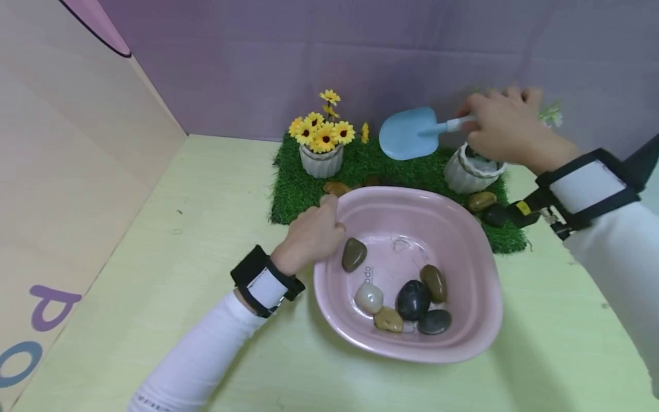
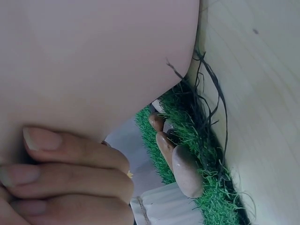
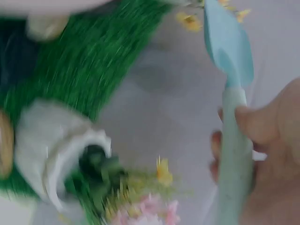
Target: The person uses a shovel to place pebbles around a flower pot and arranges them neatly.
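Observation:
My left hand [image 1: 315,233] grips the left rim of a pink basin [image 1: 484,274], its fingers curled against the outer wall in the left wrist view. Several stones lie in the basin, among them a black stone [image 1: 413,300], a whitish one [image 1: 369,298] and a green-brown one [image 1: 354,254]. Up at the right, my right hand [image 1: 507,123] holds a light blue toy shovel [image 1: 409,133] by its pale handle [image 3: 234,154], the blade pointing left. The shovel is raised over the back of a strip of artificial grass [image 1: 293,197].
On the grass stand a white pot of yellow flowers [image 1: 321,162] and, below my right hand, a second white pot [image 1: 465,171] holding pink and yellow flowers [image 3: 150,206]. Stones such as a brown one [image 1: 481,201] line the grass. A purple wall [image 1: 231,86] rises behind the table [image 1: 180,240].

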{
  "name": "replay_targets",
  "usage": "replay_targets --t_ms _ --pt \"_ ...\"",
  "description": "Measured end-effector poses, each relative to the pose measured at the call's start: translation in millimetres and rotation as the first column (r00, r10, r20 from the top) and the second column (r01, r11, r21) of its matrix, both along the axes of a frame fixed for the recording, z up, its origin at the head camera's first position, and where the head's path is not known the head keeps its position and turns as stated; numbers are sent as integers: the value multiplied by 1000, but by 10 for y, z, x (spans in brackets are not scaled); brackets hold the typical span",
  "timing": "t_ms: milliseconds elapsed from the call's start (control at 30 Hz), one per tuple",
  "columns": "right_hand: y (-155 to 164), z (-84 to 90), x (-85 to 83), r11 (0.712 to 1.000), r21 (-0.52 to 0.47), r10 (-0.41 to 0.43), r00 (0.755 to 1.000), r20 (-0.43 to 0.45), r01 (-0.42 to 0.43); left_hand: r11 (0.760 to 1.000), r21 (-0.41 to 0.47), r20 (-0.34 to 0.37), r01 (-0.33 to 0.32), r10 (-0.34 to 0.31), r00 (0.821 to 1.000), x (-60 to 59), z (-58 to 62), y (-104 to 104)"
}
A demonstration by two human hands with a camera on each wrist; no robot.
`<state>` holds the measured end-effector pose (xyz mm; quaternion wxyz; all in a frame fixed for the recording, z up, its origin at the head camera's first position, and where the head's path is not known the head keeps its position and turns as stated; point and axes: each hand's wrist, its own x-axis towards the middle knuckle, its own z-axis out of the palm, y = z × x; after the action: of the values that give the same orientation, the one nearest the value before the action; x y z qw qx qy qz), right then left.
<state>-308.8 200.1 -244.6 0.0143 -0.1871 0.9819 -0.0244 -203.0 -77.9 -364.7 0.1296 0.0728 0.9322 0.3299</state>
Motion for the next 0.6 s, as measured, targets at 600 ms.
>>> replay_targets --t_ms 600 --pt "-271 5 421 911 335 210 970 125 -241 1000 -17 -1 -13 13 1000 -10 -7 11"
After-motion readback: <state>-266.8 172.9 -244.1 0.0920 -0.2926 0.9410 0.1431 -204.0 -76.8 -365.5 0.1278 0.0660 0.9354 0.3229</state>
